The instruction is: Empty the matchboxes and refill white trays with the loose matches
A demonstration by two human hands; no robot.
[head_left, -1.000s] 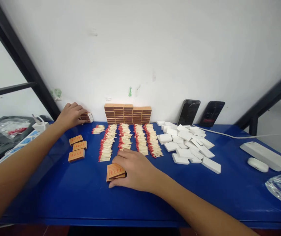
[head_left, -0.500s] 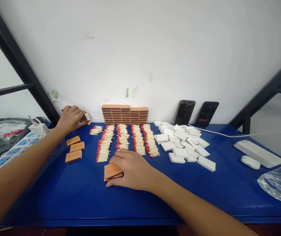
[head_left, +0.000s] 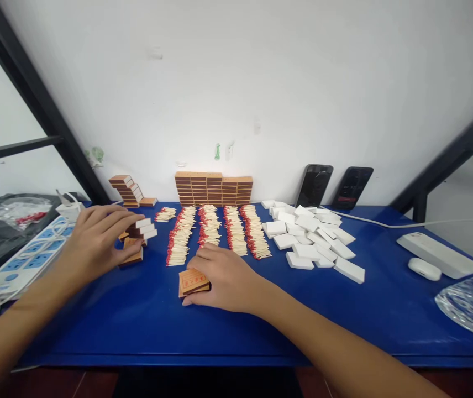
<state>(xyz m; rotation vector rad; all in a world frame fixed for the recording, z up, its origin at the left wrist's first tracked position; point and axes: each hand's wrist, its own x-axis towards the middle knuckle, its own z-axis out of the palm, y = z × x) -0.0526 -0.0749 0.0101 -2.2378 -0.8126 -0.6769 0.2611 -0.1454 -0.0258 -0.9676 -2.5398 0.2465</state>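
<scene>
My left hand point(head_left: 98, 235) grips a small stack of matchboxes point(head_left: 144, 228), their white ends facing right. Partly hidden below it, orange matchboxes point(head_left: 133, 256) lie on the blue table. My right hand point(head_left: 228, 279) is closed around a slightly skewed pile of orange matchboxes point(head_left: 193, 281) with red print, at the table's middle. Beyond it run several columns of red-tipped matches point(head_left: 181, 237), plus a smaller bunch point(head_left: 164, 214) to their left. A leaning stack of matchboxes point(head_left: 127, 192) stands at the back left against the wall.
A neat block of stacked matchboxes point(head_left: 214, 190) lines the wall. White matchbox trays point(head_left: 303, 251) are heaped to the right. Behind them lean two phones point(head_left: 314, 187). A white cable, an earbud case point(head_left: 424, 269) and a plastic bottle point(head_left: 471, 303) occupy the right side; a power strip point(head_left: 33, 255) lies left.
My left hand has come away from the back-left stack toward me, carrying several matchboxes over the loose ones. My right hand keeps its hold on the orange pile. The view has shifted slightly.
</scene>
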